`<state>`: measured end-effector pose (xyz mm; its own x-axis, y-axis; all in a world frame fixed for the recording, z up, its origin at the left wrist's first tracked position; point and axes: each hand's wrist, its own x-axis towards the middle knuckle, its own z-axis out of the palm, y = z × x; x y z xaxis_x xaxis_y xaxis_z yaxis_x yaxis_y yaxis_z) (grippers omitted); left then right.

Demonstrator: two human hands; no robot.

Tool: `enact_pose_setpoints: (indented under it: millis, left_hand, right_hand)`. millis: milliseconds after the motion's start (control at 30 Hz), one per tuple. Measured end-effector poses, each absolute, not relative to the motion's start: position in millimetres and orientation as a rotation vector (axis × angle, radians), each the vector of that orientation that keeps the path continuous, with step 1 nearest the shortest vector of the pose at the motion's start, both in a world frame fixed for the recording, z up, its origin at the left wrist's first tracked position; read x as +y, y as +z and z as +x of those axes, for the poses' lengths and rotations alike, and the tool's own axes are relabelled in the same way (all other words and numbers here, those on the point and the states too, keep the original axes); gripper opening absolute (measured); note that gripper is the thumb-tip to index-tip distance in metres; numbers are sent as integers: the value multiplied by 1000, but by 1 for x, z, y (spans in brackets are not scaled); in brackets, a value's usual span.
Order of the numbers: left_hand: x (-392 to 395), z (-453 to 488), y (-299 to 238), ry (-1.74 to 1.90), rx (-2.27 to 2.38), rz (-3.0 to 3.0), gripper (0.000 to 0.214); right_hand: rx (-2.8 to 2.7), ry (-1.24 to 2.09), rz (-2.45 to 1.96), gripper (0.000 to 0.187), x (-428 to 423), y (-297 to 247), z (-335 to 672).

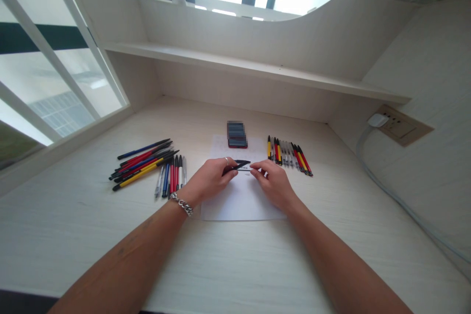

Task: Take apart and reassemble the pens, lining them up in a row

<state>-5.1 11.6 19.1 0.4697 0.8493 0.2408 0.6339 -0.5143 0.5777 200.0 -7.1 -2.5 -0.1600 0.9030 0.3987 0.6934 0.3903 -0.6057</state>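
My left hand [213,176] is closed around a black pen [242,164] whose tapered end points right, over the white paper [239,203]. Opposite it, my right hand [273,179] has thumb and forefinger pinched at the end of a thin dark rod [244,170]. The rod spans the small gap between both hands; whether it is a pen refill I cannot tell. Beside my left wrist lies a row of pens [172,176] in clear, blue, red, black and white. Past my right hand lie more pens [277,151] in yellow, black, red and clear.
A loose pile of pens [142,164] lies at the left. A dark phone-like object [237,135], its surface blurred, lies at the paper's far edge. A shelf [257,66] spans the back. A white charger [378,119] with a grey cable [382,184] is plugged in at right.
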Motion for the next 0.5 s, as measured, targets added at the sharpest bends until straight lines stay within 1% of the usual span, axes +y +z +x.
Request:
enact_pose_setpoints:
  millis: [133, 267, 367, 500]
  left_hand:
    - [12, -5, 20, 729, 1245, 2288, 15]
    - [13, -6, 19, 722, 1252, 2281, 14]
    - [13, -6, 19, 714, 1235, 2299, 15]
    - [13, -8, 17, 706, 1229, 2315, 18]
  right_hand:
    - [-2020, 280, -1514, 16, -3, -11, 198]
    - [-2075, 227, -1552, 14, -2, -14, 195]
    - [-2047, 259, -1527, 12, -2, -12, 195]
    - [-1879, 365, -1414, 13, -5, -6, 197]
